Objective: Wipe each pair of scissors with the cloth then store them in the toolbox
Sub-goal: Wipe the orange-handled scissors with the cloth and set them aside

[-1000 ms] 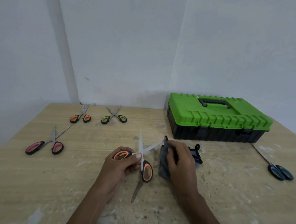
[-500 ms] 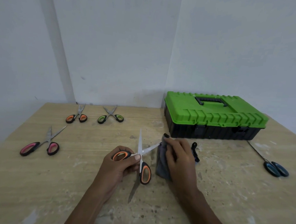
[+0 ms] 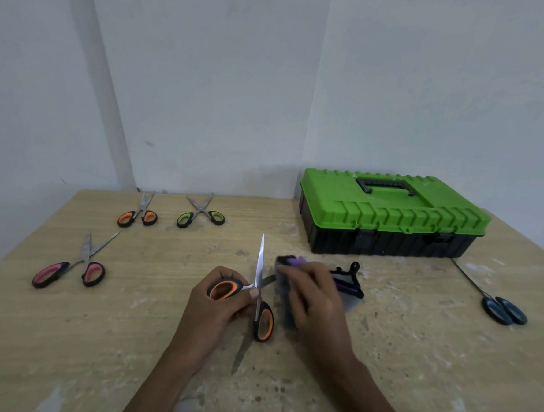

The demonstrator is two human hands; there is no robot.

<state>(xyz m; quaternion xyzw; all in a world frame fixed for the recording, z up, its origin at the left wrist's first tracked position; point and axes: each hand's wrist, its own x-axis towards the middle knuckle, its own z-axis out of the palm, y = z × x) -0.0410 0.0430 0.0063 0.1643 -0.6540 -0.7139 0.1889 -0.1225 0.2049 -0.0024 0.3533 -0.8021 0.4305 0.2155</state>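
Orange-handled scissors [image 3: 258, 289], held open just above the worktop [image 3: 97, 338], look light, rigid and sharp-edged. Left hand [image 3: 216, 307] grips a handle loop [image 3: 224, 291], the safest hold; right hand [image 3: 314, 299] clasps soft cloth [image 3: 285, 313] round one blade [image 3: 268, 280].

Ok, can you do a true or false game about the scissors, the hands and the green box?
1. The black plastic toolbox with the green lid is shut. True.
2. The left hand holds the pink-handled scissors. False: it holds an open pair of orange-handled scissors; the pink-handled scissors lie on the wooden table.
3. The right hand holds the dark grey cloth on one blade of that pair. True.
4. The blue-handled scissors lie wide open. False: their blades are closed.
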